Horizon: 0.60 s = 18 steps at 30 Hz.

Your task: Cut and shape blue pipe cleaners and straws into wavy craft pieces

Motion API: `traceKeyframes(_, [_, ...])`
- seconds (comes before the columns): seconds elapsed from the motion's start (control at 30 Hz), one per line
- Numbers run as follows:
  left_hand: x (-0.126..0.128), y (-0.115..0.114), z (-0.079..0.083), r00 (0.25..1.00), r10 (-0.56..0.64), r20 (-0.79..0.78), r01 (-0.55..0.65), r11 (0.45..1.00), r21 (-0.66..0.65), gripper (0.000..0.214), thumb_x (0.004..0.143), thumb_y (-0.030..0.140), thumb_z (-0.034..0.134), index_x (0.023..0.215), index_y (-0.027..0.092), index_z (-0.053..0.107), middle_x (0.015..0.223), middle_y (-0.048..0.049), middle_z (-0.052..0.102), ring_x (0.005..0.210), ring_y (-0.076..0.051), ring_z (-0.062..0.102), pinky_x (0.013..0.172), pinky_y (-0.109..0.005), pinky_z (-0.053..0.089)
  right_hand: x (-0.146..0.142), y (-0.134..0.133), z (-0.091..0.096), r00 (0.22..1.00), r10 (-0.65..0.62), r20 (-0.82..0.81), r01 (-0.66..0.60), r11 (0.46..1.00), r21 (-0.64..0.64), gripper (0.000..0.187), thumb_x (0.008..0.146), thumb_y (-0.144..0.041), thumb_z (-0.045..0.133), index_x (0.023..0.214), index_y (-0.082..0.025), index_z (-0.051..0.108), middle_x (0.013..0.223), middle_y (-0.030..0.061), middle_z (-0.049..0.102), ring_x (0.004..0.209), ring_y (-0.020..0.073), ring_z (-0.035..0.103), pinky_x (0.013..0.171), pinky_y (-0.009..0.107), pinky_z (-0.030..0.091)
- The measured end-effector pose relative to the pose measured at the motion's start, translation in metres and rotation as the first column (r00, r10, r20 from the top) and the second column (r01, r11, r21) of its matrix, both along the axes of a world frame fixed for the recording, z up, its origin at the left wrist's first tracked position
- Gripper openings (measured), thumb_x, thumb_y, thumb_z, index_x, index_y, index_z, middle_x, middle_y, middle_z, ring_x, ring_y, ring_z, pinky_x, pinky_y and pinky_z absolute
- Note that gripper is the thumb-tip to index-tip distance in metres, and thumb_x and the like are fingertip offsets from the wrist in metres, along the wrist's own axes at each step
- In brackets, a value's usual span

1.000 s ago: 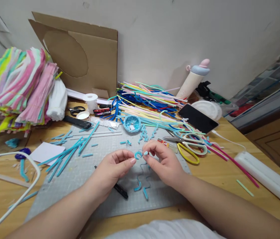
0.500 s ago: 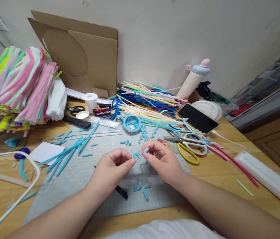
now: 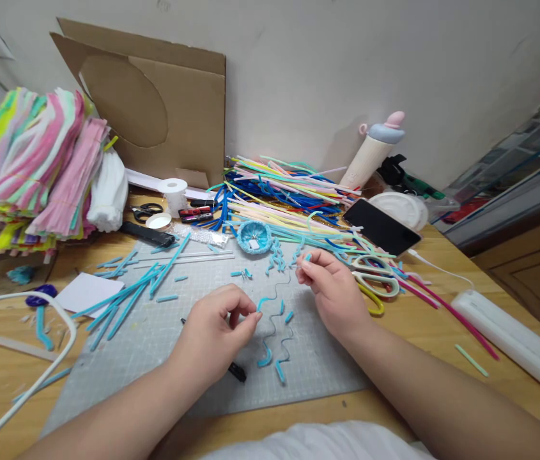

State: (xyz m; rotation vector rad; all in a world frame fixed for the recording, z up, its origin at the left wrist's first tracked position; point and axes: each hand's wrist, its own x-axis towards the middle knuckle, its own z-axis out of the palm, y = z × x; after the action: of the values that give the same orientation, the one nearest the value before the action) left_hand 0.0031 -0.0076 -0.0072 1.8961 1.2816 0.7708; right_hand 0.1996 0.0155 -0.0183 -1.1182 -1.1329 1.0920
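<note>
Between the thumb and fingertips of my left hand (image 3: 219,326) is the fuzzy end of a light blue pipe cleaner (image 3: 264,300). A thin wavy stretch of its bare wire runs toward my right hand (image 3: 330,287), whose fingers are pinched on a blue fuzzy end. Below, on the grey cutting mat (image 3: 320,370), lie two more pipe cleaners with bare wavy middles, one with a curled tip (image 3: 266,358). A round blue fuzzy cup-like piece (image 3: 254,237) sits beyond my hands, with curly blue strands (image 3: 277,255) beside it.
Blue pipe cleaners (image 3: 142,297) lie on the mat's left. Scissors (image 3: 375,278) are beside my right hand, near a phone (image 3: 382,227). At the back are a pile of coloured pipe cleaners (image 3: 289,191), a bottle (image 3: 370,153) and cardboard (image 3: 193,115). A white cable (image 3: 71,326) loops at left.
My hands have moved apart, the right one up and to the right. The wire between them is drawn out longer, and more of the pieces on the mat shows.
</note>
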Motion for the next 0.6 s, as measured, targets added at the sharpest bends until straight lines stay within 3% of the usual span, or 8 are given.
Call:
traceKeyframes(0.17, [0.0, 0.0, 0.001, 1.0, -0.003, -0.009, 0.003, 1.0, 0.006, 0.011, 0.075, 0.02, 0.055, 0.064, 0.019, 0.057, 0.063, 0.0008, 0.055, 0.057, -0.012, 0.047, 0.053, -0.024, 0.033, 0.005, 0.006, 0.0, 0.998, -0.058, -0.014, 0.058, 0.998, 0.003, 0.009, 0.079, -0.028, 0.052, 0.076, -0.021, 0.048, 0.066, -0.0023, 0.048, 0.06, 0.012, 0.046, 0.06, 0.026, 0.038])
traceKeyframes(0.27, [-0.002, 0.001, 0.005, 0.999, -0.004, -0.048, 0.004, 1.0, 0.002, 0.01, 0.075, 0.021, 0.055, 0.066, 0.019, 0.057, 0.064, 0.001, 0.056, 0.057, -0.012, 0.047, 0.053, -0.024, 0.034, 0.006, 0.008, -0.002, 0.991, 0.052, 0.119, -0.048, 0.998, -0.04, 0.009, 0.079, -0.028, 0.05, 0.074, -0.02, 0.048, 0.064, -0.0019, 0.048, 0.061, 0.0119, 0.046, 0.059, 0.025, 0.038])
traceKeyframes(0.4, [-0.009, 0.003, 0.012, 0.977, -0.109, -0.182, 0.103, 0.994, -0.045, 0.007, 0.073, 0.021, 0.055, 0.066, 0.02, 0.057, 0.066, 0.0007, 0.058, 0.062, -0.014, 0.051, 0.057, -0.025, 0.035, 0.005, 0.008, -0.005, 0.85, 0.301, 0.432, -0.281, 0.953, -0.112, 0.004, 0.077, -0.022, 0.047, 0.076, -0.019, 0.05, 0.067, -0.0019, 0.05, 0.06, 0.0109, 0.046, 0.056, 0.024, 0.038])
traceKeyframes(0.6, [-0.019, 0.002, 0.008, 0.915, -0.24, -0.324, 0.188, 0.965, -0.185, 0.005, 0.069, 0.021, 0.056, 0.066, 0.023, 0.06, 0.066, 0.0008, 0.059, 0.058, -0.015, 0.049, 0.052, -0.025, 0.03, 0.006, 0.01, -0.008, 0.675, 0.389, 0.627, -0.41, 0.904, -0.119, 0.006, 0.069, -0.013, 0.057, 0.073, -0.017, 0.06, 0.074, -0.0002, 0.056, 0.066, 0.0124, 0.049, 0.061, 0.026, 0.039])
